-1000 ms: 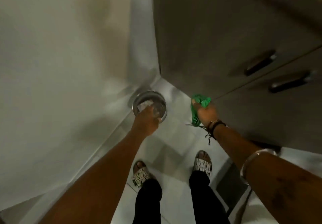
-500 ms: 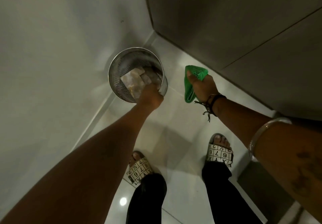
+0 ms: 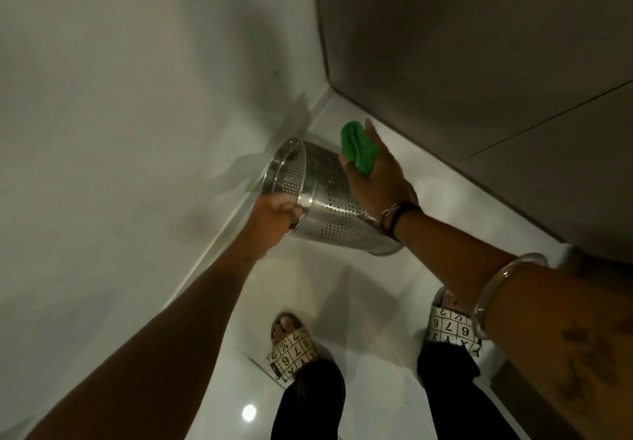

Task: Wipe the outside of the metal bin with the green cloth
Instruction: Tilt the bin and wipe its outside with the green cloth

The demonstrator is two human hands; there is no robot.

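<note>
So the perforated metal bin [image 3: 329, 206] is getting held up off the floor, tipped on its side with the open mouth facing left toward the wall [image 3: 120, 114]. Can't really make out anything inside from this angle. The left hand [image 3: 274, 222] is clamping the near part of the rim, and the right hand [image 3: 375, 172] is pressing the bunched green cloth [image 3: 358, 150] against the bin's far outer side, fingers wrapped around the cloth. Below, glossy white floor tiles [image 3: 359, 285] are reflecting light, with grey cabinet doors [image 3: 479, 62] on the right and two patterned sandals [image 3: 291, 347] near the bottom.
</note>
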